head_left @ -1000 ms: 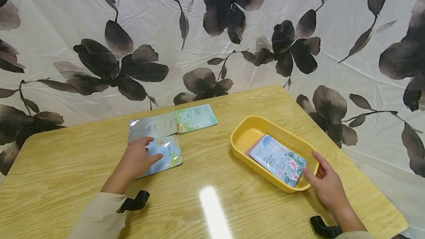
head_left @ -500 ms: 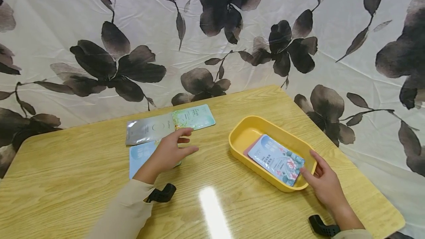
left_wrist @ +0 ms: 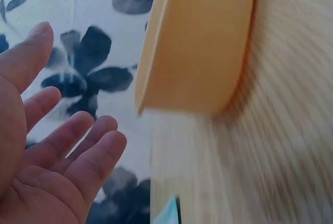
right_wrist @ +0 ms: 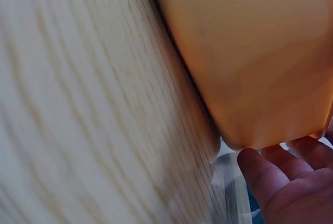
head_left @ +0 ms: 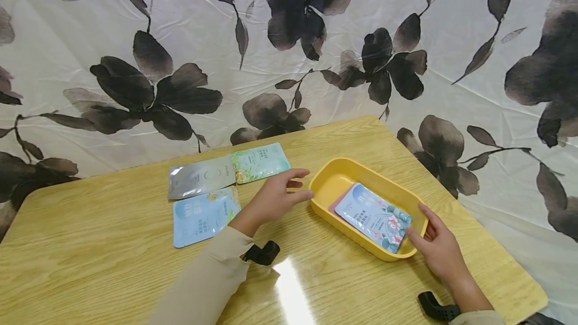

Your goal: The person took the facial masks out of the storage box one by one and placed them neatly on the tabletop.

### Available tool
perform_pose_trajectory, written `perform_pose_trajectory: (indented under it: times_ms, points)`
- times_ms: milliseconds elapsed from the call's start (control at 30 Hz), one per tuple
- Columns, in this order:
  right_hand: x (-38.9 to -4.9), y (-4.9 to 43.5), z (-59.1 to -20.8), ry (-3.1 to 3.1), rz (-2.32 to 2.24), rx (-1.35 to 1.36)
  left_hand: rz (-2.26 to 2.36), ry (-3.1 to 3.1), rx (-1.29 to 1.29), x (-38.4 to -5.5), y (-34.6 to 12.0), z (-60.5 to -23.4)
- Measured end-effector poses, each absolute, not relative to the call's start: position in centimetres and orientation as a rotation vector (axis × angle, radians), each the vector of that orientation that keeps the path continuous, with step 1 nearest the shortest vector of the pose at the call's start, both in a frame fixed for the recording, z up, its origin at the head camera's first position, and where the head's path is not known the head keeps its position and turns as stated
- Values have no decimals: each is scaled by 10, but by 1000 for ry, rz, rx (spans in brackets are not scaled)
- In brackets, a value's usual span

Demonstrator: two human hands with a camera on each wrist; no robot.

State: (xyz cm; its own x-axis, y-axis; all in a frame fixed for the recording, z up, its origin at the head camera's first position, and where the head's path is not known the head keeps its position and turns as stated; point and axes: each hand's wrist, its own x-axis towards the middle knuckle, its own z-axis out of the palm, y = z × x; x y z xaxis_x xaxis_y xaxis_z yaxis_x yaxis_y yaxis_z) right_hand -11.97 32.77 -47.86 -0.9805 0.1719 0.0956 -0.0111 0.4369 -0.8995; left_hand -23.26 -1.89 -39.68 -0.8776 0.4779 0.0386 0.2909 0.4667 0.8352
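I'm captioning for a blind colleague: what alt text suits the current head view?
A right hand holds the near-right end of a yellow tray containing a blue floral packet; a relaxed left hand is by the opposite end. Three other packets lie on the wooden table.

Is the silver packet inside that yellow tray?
No, the silver packet lies flat on the wooden table, apart from the yellow tray.

In the tray, a pink packet lay mostly hidden under a blue packet. The wrist views cropped the tray, left hand and right hand; the head view's lower edge cut off the desk.
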Motion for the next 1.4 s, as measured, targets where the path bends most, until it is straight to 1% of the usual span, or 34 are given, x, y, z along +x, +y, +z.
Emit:
perform_pose_trajectory:
  times_ms: [300,600,767,900,1100,1400]
  points:
    - [-119,328,-478,-2469,1638,-128,1302,2429,741,-242,37,-400]
    - [-118,327,-477,-2447,1629,-84,1207,2429,720,-246,66,-408]
    - [-117,327,-476,-2440,1645,-85,1025,2469,759,-246,81,-406]
    - [-118,326,-476,-2437,1669,-85,850,2507,745,-245,91,-405]
    - [-118,327,-477,-2433,1681,-89,735,2521,704,-247,98,-408]
    - [-119,328,-479,-2425,1652,-53,697,2525,690,-250,99,-411]
